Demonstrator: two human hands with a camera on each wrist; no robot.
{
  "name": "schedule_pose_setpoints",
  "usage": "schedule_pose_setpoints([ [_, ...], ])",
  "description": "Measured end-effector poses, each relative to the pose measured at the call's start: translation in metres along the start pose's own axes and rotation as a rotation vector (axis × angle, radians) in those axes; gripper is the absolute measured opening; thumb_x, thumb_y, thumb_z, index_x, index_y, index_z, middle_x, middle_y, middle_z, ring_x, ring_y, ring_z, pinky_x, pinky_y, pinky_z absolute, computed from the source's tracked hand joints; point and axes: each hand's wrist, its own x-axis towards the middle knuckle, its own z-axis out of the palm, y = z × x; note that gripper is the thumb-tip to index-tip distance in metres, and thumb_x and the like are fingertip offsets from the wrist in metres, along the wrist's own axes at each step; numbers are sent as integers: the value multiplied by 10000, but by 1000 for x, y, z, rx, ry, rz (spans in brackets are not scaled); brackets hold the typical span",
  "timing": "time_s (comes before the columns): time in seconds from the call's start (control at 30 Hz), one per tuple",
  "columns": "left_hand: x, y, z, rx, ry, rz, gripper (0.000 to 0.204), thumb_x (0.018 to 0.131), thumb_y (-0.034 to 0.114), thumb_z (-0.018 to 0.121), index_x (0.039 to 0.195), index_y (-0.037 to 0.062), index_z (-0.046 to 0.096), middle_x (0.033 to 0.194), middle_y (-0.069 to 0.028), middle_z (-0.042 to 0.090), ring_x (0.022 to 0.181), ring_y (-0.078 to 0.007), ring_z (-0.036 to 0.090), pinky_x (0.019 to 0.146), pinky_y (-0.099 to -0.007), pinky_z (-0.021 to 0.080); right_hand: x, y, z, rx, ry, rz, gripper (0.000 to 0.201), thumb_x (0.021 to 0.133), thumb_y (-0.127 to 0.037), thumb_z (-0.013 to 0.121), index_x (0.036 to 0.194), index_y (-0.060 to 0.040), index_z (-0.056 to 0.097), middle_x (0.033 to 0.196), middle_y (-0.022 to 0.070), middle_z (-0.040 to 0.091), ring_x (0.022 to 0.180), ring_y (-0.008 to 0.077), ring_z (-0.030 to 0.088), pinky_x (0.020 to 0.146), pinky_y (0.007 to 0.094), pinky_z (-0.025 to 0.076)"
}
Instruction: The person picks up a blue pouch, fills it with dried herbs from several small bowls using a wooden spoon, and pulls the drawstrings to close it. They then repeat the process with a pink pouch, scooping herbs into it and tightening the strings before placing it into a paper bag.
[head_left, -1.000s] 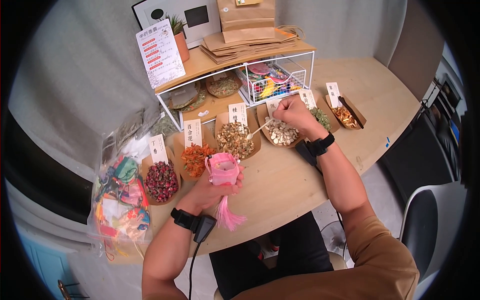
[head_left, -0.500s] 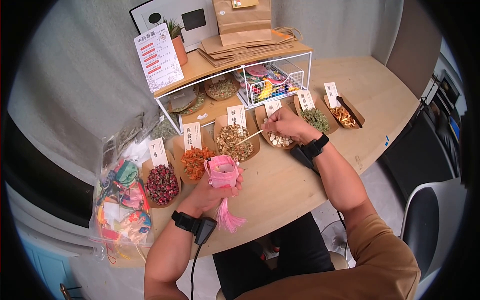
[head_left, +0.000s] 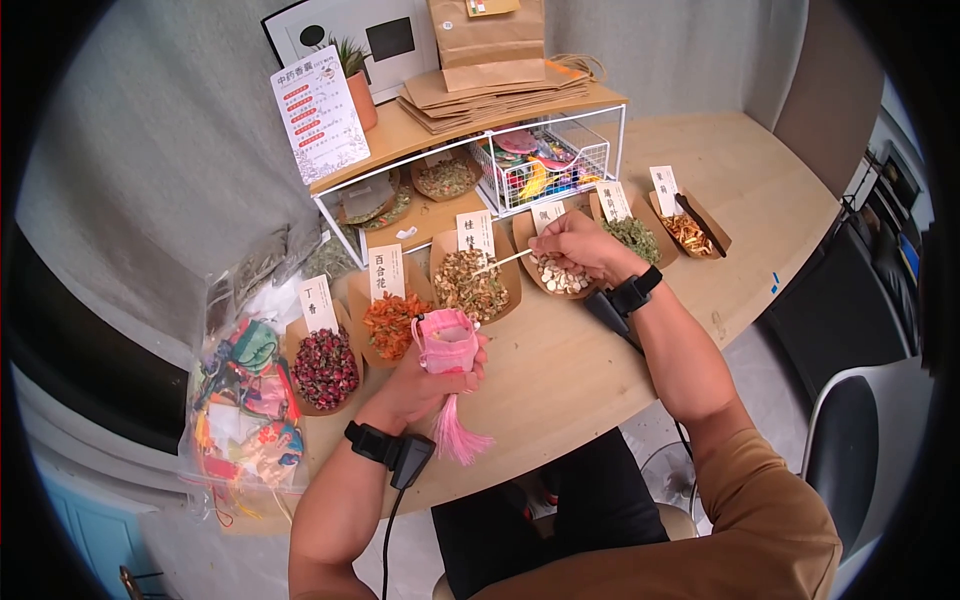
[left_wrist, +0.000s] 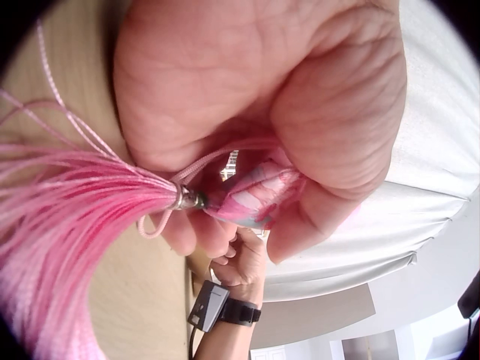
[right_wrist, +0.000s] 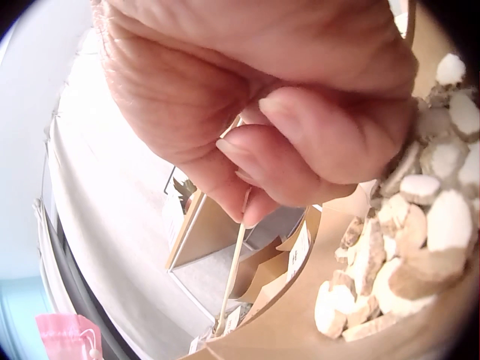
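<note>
My left hand (head_left: pixel 405 388) holds a pink drawstring pouch (head_left: pixel 447 345) upright with its mouth open, low in front of the trays. A long pink tassel (left_wrist: pixel 67 225) hangs from the pouch's bottom. Between thumb and fingertips, my right hand (head_left: pixel 588 248) pinches the thin handle of a small wooden spoon (head_left: pixel 512 258). The spoon's far end is at the brown-and-tan dried pieces (head_left: pixel 468 290) in a paper tray, its bowl partly hidden among them. Beneath my right hand lies a tray of whitish dried slices (right_wrist: pixel 450 217).
Labelled trays of dark red buds (head_left: pixel 325 370), orange petals (head_left: pixel 390 322), green leaves (head_left: pixel 630 240) and orange-brown shreds (head_left: pixel 690 235) line the table. A clear bag of colourful pouches (head_left: pixel 250 390) lies left. Behind stands a wooden-topped shelf (head_left: pixel 600 97) with a wire basket (head_left: pixel 540 165).
My right hand has moved left and a little down, bringing the spoon's end into the brown-and-tan pieces, then lifting it slightly. The left hand and pouch stay nearly still.
</note>
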Motion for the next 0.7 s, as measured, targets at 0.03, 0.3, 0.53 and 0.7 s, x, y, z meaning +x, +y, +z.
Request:
schedule_pose_setpoints([
  [0.03, 0, 0, 0, 1, -2, 2, 551, 729, -89, 732, 1216, 60, 520, 1043, -49, 600, 918, -152, 612, 764, -290, 515, 0, 1, -2, 8, 2, -6, 300, 858, -198, 696, 640, -81, 526, 508, -26, 451, 386, 50, 344, 349, 238, 231],
  [0.3, -1, -3, 4, 35, 25, 69, 523, 753, -91, 686, 1239, 7, 520, 1043, -71, 609, 912, -169, 617, 753, -289, 516, -20, -20, -1, 117, -19, -125, 307, 868, -170, 685, 626, -79, 520, 518, -36, 453, 400, 33, 345, 378, 215, 228],
  [0.53, 0, -1, 6, 15, 26, 34, 541, 757, -64, 729, 1232, 71, 507, 1050, -38, 588, 929, -121, 598, 755, -266, 511, -43, -35, 12, 32, -174, -281, 263, 876, -167, 697, 665, -54, 587, 543, -60, 485, 446, 20, 363, 413, 208, 262],
  [0.7, 0, -1, 2, 23, 7, 4, 531, 758, -65, 730, 1222, 69, 512, 1049, -35, 586, 947, -121, 591, 770, -269, 512, -40, -29, 18, -35, -160, -465, 179, 845, -122, 734, 708, -35, 657, 599, -58, 550, 531, 2, 416, 472, 200, 307],
])
